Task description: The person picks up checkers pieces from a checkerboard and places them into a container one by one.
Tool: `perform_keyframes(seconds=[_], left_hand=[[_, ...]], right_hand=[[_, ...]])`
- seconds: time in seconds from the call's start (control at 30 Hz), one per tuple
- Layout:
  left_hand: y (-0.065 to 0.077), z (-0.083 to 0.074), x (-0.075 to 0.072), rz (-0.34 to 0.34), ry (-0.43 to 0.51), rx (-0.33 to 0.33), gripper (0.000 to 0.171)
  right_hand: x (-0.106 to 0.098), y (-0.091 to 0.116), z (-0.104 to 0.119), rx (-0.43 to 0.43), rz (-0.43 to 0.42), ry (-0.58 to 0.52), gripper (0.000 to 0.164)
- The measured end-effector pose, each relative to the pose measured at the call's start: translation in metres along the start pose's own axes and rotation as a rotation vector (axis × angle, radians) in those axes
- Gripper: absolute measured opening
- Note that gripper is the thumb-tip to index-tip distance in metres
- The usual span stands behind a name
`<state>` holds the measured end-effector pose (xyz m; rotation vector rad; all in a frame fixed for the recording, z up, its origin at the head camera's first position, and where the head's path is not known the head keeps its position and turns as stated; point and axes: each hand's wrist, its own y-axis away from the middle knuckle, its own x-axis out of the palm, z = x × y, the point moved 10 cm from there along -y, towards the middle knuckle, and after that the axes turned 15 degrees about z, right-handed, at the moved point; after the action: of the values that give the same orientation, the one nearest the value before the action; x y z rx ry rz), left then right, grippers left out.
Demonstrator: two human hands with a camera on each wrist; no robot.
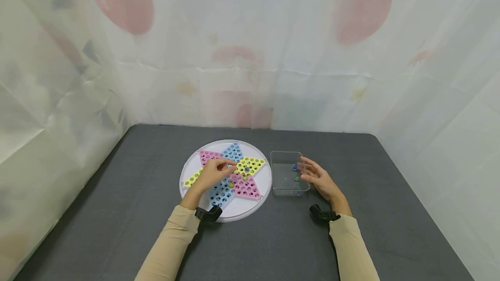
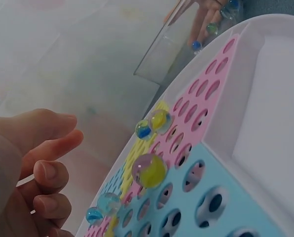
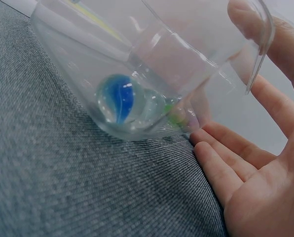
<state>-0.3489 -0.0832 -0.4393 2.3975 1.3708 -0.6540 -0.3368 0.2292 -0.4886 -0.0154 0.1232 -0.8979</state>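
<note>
My left hand [image 1: 214,172] hovers over the Chinese checkers board [image 1: 264,177]. In the left wrist view its thumb and index fingertips [image 2: 68,133] lie close together, with nothing visible between them, and the other fingers are loosely bent. Glass marbles sit in board holes, including a yellow one [image 2: 149,170], another yellow one [image 2: 160,121] and a blue one [image 2: 143,129]. My right hand [image 1: 318,181] is at the right side of the clear plastic box [image 1: 279,172], its fairly straight fingers along the outer wall. Inside the box lie a blue marble [image 3: 118,98], a green marble [image 1: 297,178] and others.
The round white board and the box stand side by side on a dark grey table [image 1: 117,211]. A pale printed curtain [image 1: 250,55] encloses the back and both sides. A black wrist strap [image 1: 208,214] is on each arm.
</note>
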Motion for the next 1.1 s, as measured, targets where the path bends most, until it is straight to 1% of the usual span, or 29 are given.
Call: perform_keyframes(seconds=[0.23, 0.57, 0.7, 0.93, 1.1], left_hand=[[0.000, 0.007, -0.002, 0.000, 0.014, -0.019, 0.026], [0.000, 0.015, -0.008, -0.030, -0.045, -0.022, 0.024], [0.000, 0.018, -0.008, -0.039, -0.058, -0.034, 0.024], [0.000, 0.020, -0.010, -0.056, -0.112, -0.062, 0.027], [0.001, 0.020, -0.010, -0.056, -0.116, -0.073, 0.028]], right_hand=[[0.000, 0.001, 0.002, 0.005, 0.000, 0.003, 0.070], [0.000, 0.002, 0.002, 0.008, 0.003, 0.015, 0.068], [0.001, 0.002, 0.003, 0.003, 0.006, 0.006, 0.068], [0.000, 0.002, 0.003, -0.004, 0.007, 0.006, 0.068], [0.000, 0.002, 0.003, 0.001, 0.006, 0.019, 0.067]])
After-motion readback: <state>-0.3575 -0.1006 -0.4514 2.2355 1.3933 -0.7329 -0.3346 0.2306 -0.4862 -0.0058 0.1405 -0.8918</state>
